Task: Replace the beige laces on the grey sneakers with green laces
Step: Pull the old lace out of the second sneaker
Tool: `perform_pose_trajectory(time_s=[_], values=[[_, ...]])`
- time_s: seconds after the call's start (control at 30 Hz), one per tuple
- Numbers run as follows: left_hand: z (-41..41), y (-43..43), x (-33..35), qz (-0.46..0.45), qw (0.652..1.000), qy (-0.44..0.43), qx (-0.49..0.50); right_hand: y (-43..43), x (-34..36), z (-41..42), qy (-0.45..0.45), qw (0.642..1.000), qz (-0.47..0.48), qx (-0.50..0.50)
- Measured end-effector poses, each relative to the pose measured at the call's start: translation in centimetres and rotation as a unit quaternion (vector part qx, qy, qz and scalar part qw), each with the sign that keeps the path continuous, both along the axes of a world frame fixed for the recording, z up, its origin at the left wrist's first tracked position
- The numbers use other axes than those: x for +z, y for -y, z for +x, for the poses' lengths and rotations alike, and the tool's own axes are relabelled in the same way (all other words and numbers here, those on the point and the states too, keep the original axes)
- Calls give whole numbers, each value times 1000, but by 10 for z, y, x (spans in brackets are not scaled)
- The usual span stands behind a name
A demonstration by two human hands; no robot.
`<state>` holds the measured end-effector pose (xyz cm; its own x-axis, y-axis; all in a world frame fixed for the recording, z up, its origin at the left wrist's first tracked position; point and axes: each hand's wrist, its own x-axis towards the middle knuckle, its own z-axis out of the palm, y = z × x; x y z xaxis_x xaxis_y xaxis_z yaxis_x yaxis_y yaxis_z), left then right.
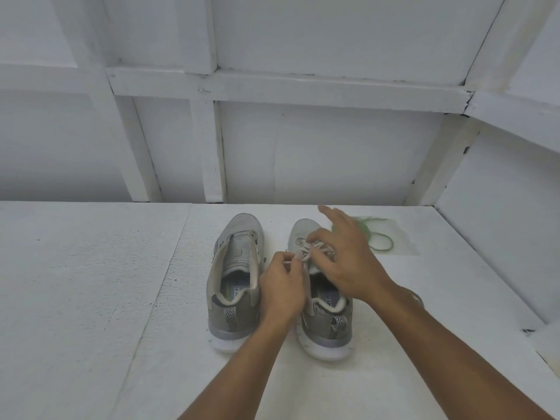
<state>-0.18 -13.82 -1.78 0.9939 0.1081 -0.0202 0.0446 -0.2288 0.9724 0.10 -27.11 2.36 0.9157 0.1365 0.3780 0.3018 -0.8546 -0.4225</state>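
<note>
Two grey sneakers stand side by side on a white surface, heels toward me. The left sneaker (235,277) has no lace in its eyelets. The right sneaker (325,322) still carries a beige lace (315,248) near its toe. My left hand (283,287) pinches a strand of that lace at the shoe's left side. My right hand (348,259) rests over the laced part, thumb and middle fingers on the lace, forefinger pointing away. Green laces (380,236) lie in a loose heap behind the right sneaker, partly hidden by my right hand.
The green laces lie on a clear plastic bag (403,237). A white framed wall (272,131) rises right behind the shoes, and a side wall (500,225) closes the surface on the right. The white surface (91,283) stretches far to the left.
</note>
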Motion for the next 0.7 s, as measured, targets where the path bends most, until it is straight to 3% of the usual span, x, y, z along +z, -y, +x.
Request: perform_pose_trajectory(time_s=[0.3, 0.57, 0.7], values=[[-1, -1, 4, -3, 1000, -2, -11, -5, -1, 0, -61, 996, -59, -14], [0, 0, 3, 18, 1000, -6, -17, 2, 3, 0, -12, 990, -133, -52], [-2, 2, 1, 14, 1000, -9, -8, 14, 8, 2, 10, 993, -95, -76]])
